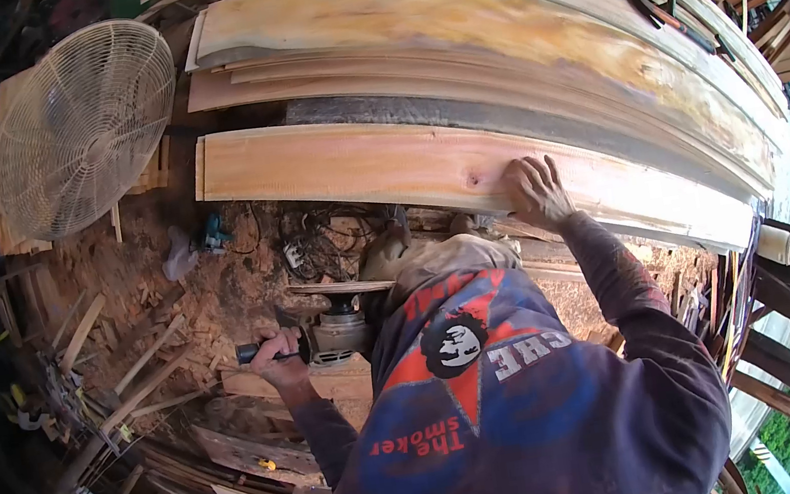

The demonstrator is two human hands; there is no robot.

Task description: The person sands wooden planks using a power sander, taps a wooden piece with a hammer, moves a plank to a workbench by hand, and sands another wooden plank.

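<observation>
My left hand (278, 349) is low at the left, its fingers wrapped round the black handle of a power tool (342, 333) with a grey metal body. The tool is beside my body, apart from the planks above. Over on the right, my right hand (537, 193) lies palm down, fingers spread, on the near edge of a long pale plank (353, 160). A small dark knot shows in the wood just left of its fingertips. Behind this plank runs a dark grey strip, then a wide board (444, 23) with yellow and brown staining.
A large round fan (86, 129) stands at the upper left. A clamp (671, 18) lies on the far boards. Cables (314, 248), wood scraps (147, 383) and shavings cover the floor. White pipes (784, 245) stick out near the plank's right end.
</observation>
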